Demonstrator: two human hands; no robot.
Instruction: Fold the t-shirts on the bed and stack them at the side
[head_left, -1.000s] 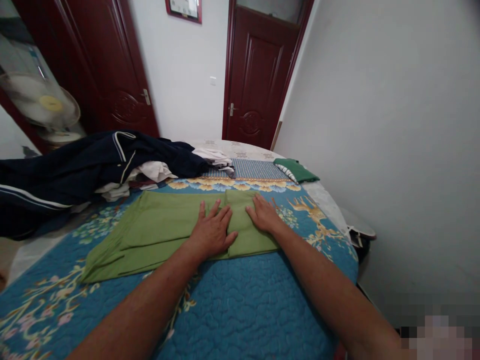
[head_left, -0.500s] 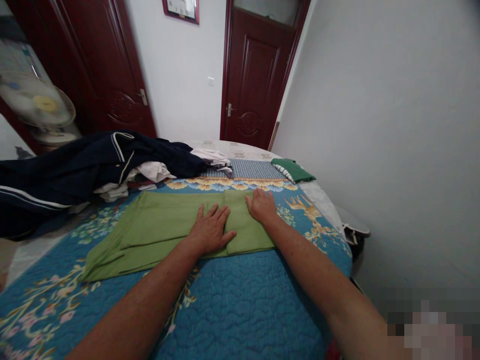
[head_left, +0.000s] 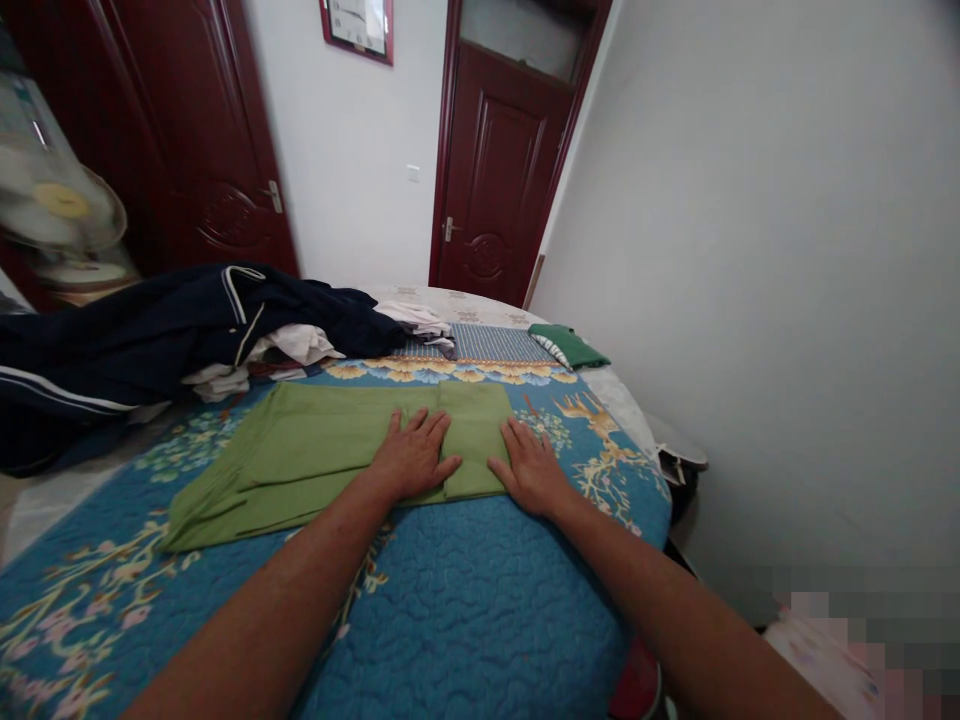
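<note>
Green trousers (head_left: 315, 435), folded lengthwise, lie flat across the blue patterned quilt (head_left: 465, 600), with a folded-over section at their right end. My left hand (head_left: 411, 458) rests palm down on the trousers beside the fold's edge, its fingers spread. At the right end my right hand (head_left: 532, 465) lies flat, fingers apart, with its thumb and fingertips on the border of the folded section and the rest over the quilt. Neither hand grips the fabric.
Dark navy clothing (head_left: 172, 320) is heaped at the left, with white garments (head_left: 300, 345) beneath it. A folded green garment (head_left: 574, 345) sits at the far right corner. A wall (head_left: 750, 250) runs along the right. A fan (head_left: 60, 210) stands behind on the left.
My right hand has moved from the top of the folded section down to its right border. My left hand stays on the trousers. The camera view has shifted slightly.
</note>
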